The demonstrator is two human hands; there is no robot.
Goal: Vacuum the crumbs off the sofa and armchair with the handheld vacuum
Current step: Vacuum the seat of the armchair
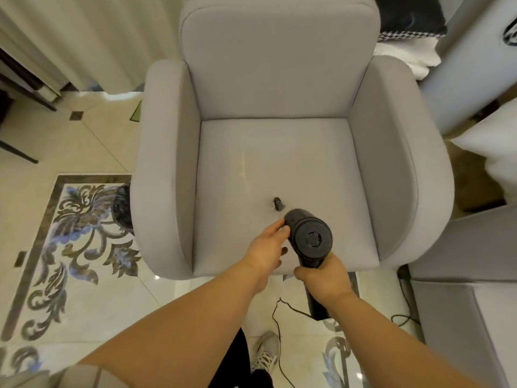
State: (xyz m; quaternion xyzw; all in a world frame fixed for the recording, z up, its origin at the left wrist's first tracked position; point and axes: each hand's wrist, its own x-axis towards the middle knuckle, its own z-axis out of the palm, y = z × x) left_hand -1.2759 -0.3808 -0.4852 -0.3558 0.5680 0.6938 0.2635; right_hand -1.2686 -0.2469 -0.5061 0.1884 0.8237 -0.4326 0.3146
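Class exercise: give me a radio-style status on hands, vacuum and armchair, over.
Right hand grips handheld vacuum handle; left hand touches its body. Nozzle on armchair seat, front centre. Cable trailing on floor, nothing blocking seat.

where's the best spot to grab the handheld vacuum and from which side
Probably the straight handle below the round body of the handheld vacuum, approached from the near side: it slants back toward the person, and the right hand already wraps it. The left hand touches the body's side.
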